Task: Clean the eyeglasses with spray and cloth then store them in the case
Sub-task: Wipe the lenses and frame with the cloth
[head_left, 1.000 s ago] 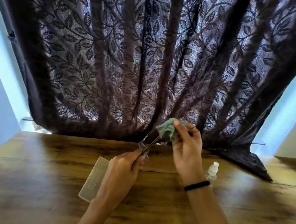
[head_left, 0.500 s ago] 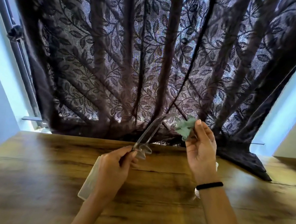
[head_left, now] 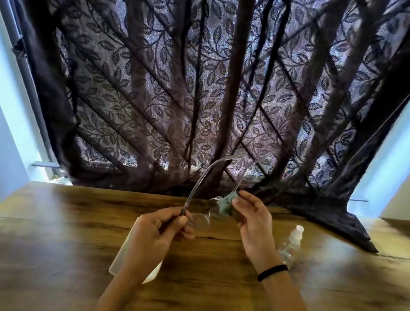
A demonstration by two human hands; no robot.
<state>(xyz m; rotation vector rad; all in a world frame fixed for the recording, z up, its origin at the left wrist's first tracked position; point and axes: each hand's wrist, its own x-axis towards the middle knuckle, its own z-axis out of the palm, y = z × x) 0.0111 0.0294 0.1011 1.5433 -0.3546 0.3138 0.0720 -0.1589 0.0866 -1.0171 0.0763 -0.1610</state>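
Above table (head_left: 59,227): eyeglasses (head_left: 199,218) pinched by left hand (head_left: 154,237)
Right hand (head_left: 252,221): pinched cloth (head_left: 226,205) on lens
Risk: hinge strain — one-sided hold

Two hands are in view, the left hand (head_left: 155,229) and the right hand (head_left: 255,222). There is one pair of clear eyeglasses (head_left: 199,218), one green cloth (head_left: 226,205), one spray bottle (head_left: 291,242), one translucent case (head_left: 116,266), one black wristband (head_left: 272,272), one wooden table (head_left: 57,240) and one leaf-patterned curtain (head_left: 183,74).
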